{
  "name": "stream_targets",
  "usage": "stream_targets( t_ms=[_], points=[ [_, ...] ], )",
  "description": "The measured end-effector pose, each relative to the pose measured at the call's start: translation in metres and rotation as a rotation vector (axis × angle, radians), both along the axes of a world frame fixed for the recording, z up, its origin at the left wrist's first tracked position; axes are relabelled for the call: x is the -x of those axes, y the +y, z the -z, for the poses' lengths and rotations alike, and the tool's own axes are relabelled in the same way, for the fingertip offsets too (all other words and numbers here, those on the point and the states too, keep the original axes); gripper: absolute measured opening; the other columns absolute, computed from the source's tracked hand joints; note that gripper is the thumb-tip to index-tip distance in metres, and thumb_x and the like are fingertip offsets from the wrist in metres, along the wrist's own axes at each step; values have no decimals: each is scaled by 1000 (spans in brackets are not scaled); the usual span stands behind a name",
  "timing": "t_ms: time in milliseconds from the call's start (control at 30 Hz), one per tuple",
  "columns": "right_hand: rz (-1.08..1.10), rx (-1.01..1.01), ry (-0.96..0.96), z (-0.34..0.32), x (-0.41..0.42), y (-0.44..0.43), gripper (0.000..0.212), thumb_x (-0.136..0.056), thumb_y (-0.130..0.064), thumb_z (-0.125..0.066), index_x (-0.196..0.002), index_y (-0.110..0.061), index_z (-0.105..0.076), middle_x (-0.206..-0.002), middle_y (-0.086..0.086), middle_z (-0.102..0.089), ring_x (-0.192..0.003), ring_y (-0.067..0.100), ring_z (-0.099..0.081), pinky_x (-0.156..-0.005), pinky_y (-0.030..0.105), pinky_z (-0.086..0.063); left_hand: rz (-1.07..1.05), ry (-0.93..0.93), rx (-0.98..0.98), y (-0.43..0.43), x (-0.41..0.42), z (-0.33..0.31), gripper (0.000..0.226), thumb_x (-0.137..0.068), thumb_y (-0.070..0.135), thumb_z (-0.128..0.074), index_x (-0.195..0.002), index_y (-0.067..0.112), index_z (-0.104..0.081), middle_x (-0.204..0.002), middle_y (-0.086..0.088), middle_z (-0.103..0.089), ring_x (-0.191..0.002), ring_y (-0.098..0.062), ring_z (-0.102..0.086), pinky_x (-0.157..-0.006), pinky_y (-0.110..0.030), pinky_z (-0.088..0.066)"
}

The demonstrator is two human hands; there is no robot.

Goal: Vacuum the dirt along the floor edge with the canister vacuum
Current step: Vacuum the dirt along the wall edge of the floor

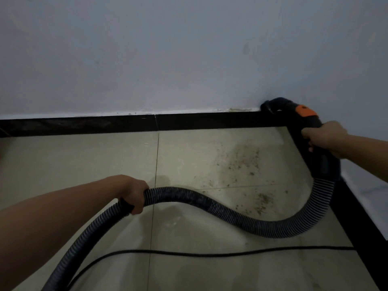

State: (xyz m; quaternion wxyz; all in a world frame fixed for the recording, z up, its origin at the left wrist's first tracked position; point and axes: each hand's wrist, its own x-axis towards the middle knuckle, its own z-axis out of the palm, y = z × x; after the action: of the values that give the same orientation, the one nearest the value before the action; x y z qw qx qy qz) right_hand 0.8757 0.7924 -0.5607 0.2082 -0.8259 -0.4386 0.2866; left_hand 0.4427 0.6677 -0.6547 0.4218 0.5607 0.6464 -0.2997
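Dirt [244,162] lies as brownish specks on the pale tiled floor [84,160], a little out from the black skirting [105,124] and near the corner where that skirting turns toward the camera. A smaller patch sits farther from the skirting, just beside a bend in the hose. The vacuum's ribbed dark hose [210,204] curves over the tiles in an S and rises into a rigid handle [322,162] with an orange slider [305,111]. Its nozzle end [270,106] is up in the corner, level with the skirting's top edge against the grey wall [168,49]. The right hand [323,135] grips the handle just below the slider, fingers curled round it. The left hand [134,194], well out from the skirting, has its fingers wrapped round the hose. A thin black cord [210,254] runs across the floor, farther still from the skirting and roughly parallel to it.
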Motion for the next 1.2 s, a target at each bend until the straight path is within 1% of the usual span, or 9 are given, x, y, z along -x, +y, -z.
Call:
stream_targets(
  t_ms=[133,300,433,500,633,733,900,1067,1200],
  points=[
    [19,-21,57,12,25,2,39,-82,-15,-67,-113,6,-56,-93,25,-65,-53,27,-57,-49,30,-48,-15,66,-8,-2,25,-8,32,-70,0,-70,-98,10,-56,-85,-7,-64,-89,-28,-69,-75,-36,-56],
    [39,-59,196,29,63,9,56,-69,-22,-69,-117,0,-51,-102,23,-64,-76,37,-67,-70,48,-59,-95,170,42,-20,77,-22,28,-67,-8,-68,-88,7,-57,-77,-12,-65,-89,-32,-71,-69,-37,-58],
    [-14,-51,238,33,101,-6,47,-81,-23,-67,-119,0,-52,-94,18,-64,-69,32,-66,-62,39,-57,-72,268,46,-30,98,-35,26,-66,-9,-68,-87,4,-59,-90,-17,-72,-88,-32,-72,-71,-36,-57],
    [-100,-36,210,31,119,-18,41,-83,-25,-67,-114,-1,-55,-88,16,-64,-67,31,-66,-60,38,-57,-25,317,49,-33,98,-38,34,-69,-4,-70,-103,-1,-64,-96,-14,-71,-81,-25,-71,-66,-30,-53],
    [-518,-2,-24,32,158,-37,26,-85,-27,-64,-103,-12,-52,-82,8,-65,-58,22,-67,-53,29,-51,68,377,31,-37,90,-39,47,-67,3,-74,-114,3,-66,-104,-10,-71,-98,-25,-69,-70,-30,-52],
    [-694,50,-216,29,169,-34,32,-87,-30,-63,-108,-14,-45,-87,8,-62,-63,21,-65,-51,27,-45,94,325,31,-39,75,-36,42,-66,2,-73,-107,4,-67,-109,-14,-71,-99,-27,-69,-69,-32,-52],
    [-595,62,-422,20,115,-17,32,-88,-30,-64,-106,-6,-52,-74,8,-61,-59,22,-62,-49,26,-42,-48,58,3,-32,48,-27,26,-68,-6,-69,-89,5,-60,-88,-15,-70,-78,-28,-69,-57,-29,-54],
    [-375,112,-360,20,49,-2,34,-89,-26,-66,-107,0,-56,-74,15,-64,-56,28,-67,-51,28,-48,-112,-136,20,-23,14,-14,26,-71,-10,-66,-91,3,-54,-70,-12,-60,-59,-23,-64,-54,-30,-55],
    [-447,209,-263,34,57,-6,33,-89,-24,-68,-108,-1,-53,-81,17,-63,-55,29,-64,-48,28,-49,-28,-96,55,-18,9,-7,26,-71,-9,-67,-88,5,-54,-72,-10,-61,-63,-24,-64,-57,-31,-55]
  ],
)
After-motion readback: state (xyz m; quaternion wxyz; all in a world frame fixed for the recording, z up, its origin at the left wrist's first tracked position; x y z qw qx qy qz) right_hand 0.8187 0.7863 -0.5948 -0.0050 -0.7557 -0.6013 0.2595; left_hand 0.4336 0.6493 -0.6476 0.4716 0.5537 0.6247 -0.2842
